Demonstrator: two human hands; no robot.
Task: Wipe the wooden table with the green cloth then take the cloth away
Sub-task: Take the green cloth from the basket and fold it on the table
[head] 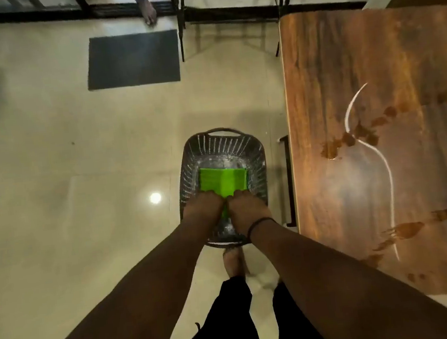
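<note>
A folded bright green cloth (222,182) lies inside a grey slatted plastic basket (254,149) on the floor. My left hand (203,208) and my right hand (248,208) are side by side in the basket, both gripping the near edge of the cloth. The wooden table (345,79) stands to the right of the basket. Brown spill patches (351,138) and a second streak of spill (413,228) sit on its top, crossed by a thin white curved line (385,169).
A dark grey mat (133,60) lies on the tiled floor ahead. A black metal chair (230,11) stands beyond the table's far end. Another person's foot (148,11) shows at the top. My own feet and black trousers are below the basket.
</note>
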